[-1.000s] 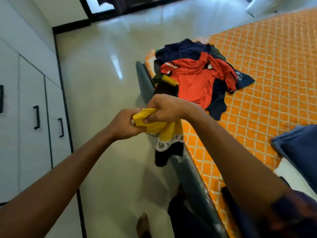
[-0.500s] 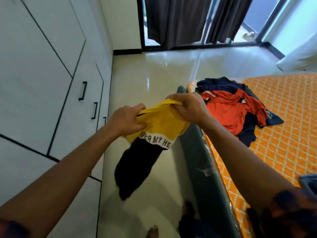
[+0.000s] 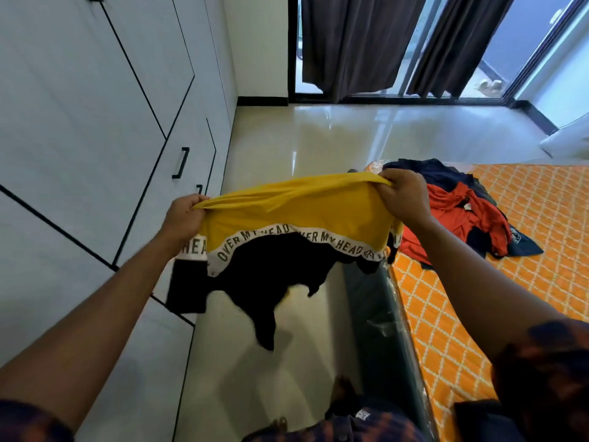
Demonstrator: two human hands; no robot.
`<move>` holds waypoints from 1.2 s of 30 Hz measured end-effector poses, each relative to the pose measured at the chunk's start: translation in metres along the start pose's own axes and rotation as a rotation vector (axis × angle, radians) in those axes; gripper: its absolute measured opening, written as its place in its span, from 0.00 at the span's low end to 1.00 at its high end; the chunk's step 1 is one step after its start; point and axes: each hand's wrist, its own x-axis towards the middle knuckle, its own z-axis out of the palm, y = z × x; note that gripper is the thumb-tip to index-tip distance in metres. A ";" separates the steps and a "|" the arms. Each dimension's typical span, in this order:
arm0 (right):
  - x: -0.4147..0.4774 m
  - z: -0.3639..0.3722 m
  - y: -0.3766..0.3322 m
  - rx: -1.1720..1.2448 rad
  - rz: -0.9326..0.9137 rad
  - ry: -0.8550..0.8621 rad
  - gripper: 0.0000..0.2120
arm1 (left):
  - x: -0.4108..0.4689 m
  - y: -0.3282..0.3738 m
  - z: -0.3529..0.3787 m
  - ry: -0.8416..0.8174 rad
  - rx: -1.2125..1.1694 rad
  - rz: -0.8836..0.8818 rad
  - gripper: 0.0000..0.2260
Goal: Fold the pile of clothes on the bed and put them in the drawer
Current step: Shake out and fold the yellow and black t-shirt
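I hold a yellow and black T-shirt [image 3: 296, 215] stretched wide in the air over the floor, beside the bed. A white band printed with letters runs across it, and its black lower part hangs down. My left hand [image 3: 183, 215] grips the shirt's left top corner. My right hand [image 3: 403, 197] grips the right top corner. Behind my right hand, a pile of clothes [image 3: 459, 208], red and navy, lies on the orange patterned bed [image 3: 526, 250].
White wardrobe doors and drawers [image 3: 95, 148] with black handles line the left side. A glossy tiled floor [image 3: 318, 141] runs between wardrobe and bed. The bed's dark teal edge [image 3: 379, 314] runs below the shirt. Dark curtains [image 3: 360, 43] hang at the glass doors behind.
My hands have moved apart, pulling the bunched shirt open to full width. The view has tilted up toward the curtains.
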 end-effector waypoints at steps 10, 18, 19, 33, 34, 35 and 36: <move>-0.003 0.000 0.085 0.104 0.126 0.068 0.08 | 0.008 0.047 0.035 0.194 0.404 0.245 0.12; -0.001 -0.013 0.125 -0.137 -0.085 -0.094 0.11 | -0.002 0.072 0.024 0.208 0.810 0.247 0.22; -0.003 -0.010 0.129 -0.132 -0.056 -0.082 0.11 | -0.004 0.073 0.023 0.154 0.828 0.234 0.23; -0.038 0.051 0.076 0.273 0.777 0.286 0.11 | -0.021 0.058 0.009 0.358 0.506 -0.161 0.16; -0.038 0.054 0.066 0.338 0.795 0.344 0.11 | -0.022 0.051 0.012 0.387 0.330 -0.216 0.17; -0.038 0.057 0.057 0.399 0.798 0.400 0.10 | -0.022 0.044 0.016 0.405 0.117 -0.276 0.16; -0.039 0.059 0.048 0.456 0.796 0.447 0.10 | -0.022 0.037 0.020 0.426 -0.076 -0.331 0.16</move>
